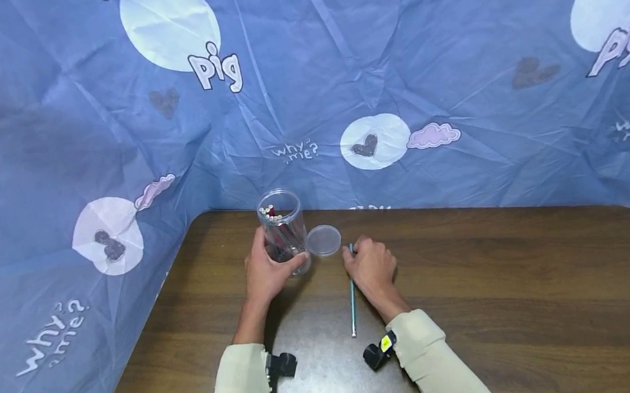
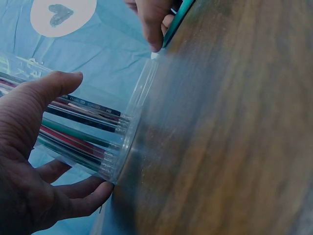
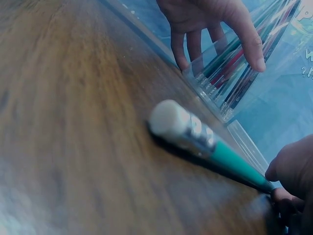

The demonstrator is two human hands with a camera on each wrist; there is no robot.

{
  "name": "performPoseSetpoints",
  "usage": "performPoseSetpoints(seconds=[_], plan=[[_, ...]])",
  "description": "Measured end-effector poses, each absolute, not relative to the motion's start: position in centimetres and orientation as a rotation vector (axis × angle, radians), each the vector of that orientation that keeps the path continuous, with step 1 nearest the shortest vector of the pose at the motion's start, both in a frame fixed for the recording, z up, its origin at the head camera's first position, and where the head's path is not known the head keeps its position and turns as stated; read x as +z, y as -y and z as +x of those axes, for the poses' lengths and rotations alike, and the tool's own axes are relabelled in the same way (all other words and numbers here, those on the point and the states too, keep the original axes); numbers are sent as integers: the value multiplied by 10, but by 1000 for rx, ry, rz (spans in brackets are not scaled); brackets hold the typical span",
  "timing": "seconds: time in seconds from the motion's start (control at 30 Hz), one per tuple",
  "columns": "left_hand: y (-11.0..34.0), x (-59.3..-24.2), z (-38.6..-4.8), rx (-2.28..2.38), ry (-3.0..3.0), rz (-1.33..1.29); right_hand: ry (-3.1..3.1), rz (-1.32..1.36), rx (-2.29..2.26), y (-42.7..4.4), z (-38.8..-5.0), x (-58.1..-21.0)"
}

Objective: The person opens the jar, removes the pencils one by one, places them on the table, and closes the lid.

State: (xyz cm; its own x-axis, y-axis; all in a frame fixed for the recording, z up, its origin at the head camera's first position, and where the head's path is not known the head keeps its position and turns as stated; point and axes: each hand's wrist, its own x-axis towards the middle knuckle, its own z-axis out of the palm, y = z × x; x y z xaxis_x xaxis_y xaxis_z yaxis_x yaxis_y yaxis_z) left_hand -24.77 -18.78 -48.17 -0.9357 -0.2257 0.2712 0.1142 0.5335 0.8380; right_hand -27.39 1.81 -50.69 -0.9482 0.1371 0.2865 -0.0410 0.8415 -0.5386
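Observation:
A clear plastic jar (image 1: 291, 228) stands upright near the table's back left, with several pencils (image 2: 88, 125) inside it. My left hand (image 1: 265, 270) grips the jar low down, thumb on the near side and fingers around the other. To the right, my right hand (image 1: 372, 268) pinches a teal pencil (image 1: 353, 302) near one end. Its white eraser (image 3: 166, 117) points toward me, close to the tabletop in the right wrist view. Between the jar and the right hand lies a round clear lid (image 1: 324, 240).
The brown wooden table (image 1: 522, 276) ends at a blue printed cloth (image 1: 303, 94) hanging behind it and to the left. Wrist cameras (image 1: 282, 365) are strapped over both cream sleeves (image 1: 237, 387).

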Motion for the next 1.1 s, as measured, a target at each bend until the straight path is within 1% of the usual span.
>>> performPoseSetpoints(seconds=[0.3,0.7,0.87,1.1], plan=[[187,-481,-247,-1384,2439,95,2672,-135,892,-24,-275,-507],[188,-480,-246,-1386,2431,84,2615,-201,1046,-27,-278,-497],[188,-481,-246,-1380,2438,92,2592,-154,1117,-24,-274,-488],[188,-480,-247,-1382,2446,94,2512,23,1249,-17,-266,-464]])
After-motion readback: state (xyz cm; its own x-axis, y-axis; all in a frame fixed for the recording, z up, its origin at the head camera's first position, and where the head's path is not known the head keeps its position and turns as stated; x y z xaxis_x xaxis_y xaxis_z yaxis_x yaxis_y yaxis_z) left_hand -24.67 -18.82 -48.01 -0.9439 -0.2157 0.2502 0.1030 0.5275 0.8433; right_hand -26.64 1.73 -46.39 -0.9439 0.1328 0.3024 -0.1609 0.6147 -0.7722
